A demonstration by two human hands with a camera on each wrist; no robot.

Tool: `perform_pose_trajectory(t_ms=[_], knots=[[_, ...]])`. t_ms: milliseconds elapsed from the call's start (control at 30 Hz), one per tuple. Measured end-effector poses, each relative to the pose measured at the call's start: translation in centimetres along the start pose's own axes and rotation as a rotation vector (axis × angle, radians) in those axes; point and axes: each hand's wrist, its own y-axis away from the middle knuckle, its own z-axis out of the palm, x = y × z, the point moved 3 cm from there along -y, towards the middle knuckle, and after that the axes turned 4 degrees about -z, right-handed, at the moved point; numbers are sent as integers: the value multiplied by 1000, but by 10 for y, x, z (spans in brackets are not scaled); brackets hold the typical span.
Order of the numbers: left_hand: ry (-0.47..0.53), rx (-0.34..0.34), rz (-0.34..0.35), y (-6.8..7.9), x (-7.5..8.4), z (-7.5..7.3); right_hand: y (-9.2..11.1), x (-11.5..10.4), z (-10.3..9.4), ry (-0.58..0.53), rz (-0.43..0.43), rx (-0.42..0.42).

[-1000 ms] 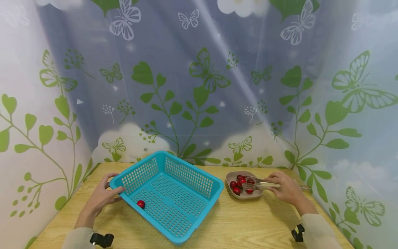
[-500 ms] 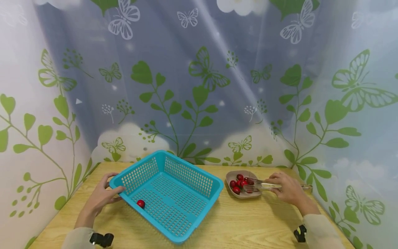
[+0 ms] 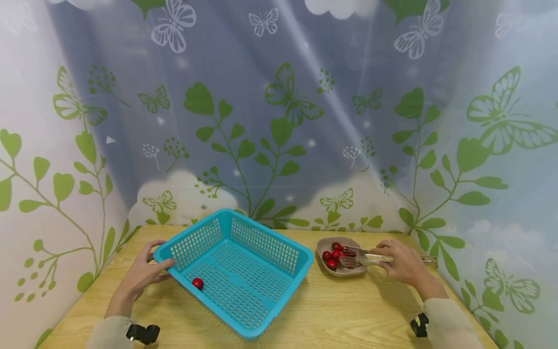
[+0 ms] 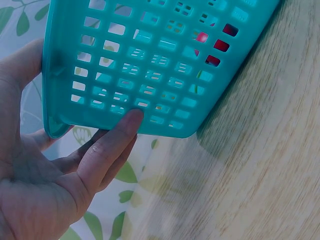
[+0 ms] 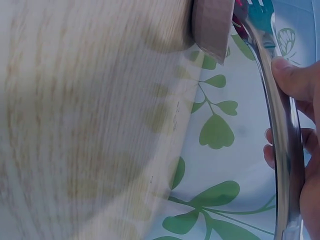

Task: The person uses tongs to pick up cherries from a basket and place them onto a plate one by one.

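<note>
My left hand (image 3: 144, 271) grips the left corner of a turquoise plastic basket (image 3: 261, 308), thumb over the rim and fingers against the outside wall. In the left wrist view the fingers (image 4: 107, 150) press the perforated side. One round red fruit (image 3: 197, 283) lies on the basket floor near that corner. In my right hand (image 3: 403, 261) are metal tongs (image 3: 375, 258), their forked ends inside a small beige bowl (image 3: 323, 240). Several glossy red fruits (image 3: 331, 264) sit in the bowl, and the forked ends straddle those on its right side, partly hiding them.
The wooden table (image 3: 322, 315) carries the basket at left and the bowl at right. A patterned curtain (image 3: 279, 145) with leaves and butterflies stands close behind and on both sides. Black wrist cameras sit on both sleeves.
The tongs' forked ends have shifted slightly right and drawn a little closer together over the fruits in the bowl. The left hand and basket have stayed put.
</note>
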Motion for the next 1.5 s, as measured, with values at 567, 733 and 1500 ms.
perform_pose_trajectory(t_ms=[567, 733, 1500], knots=[[-7, 3, 0, 0, -1, 1, -30, -29, -22, 10, -121, 172], [3, 1, 0, -1, 0, 1, -45, -42, -30, -15, -212, 269], [13, 9, -12, 0, -1, 0, -100, -90, -35, -10, -399, 469]])
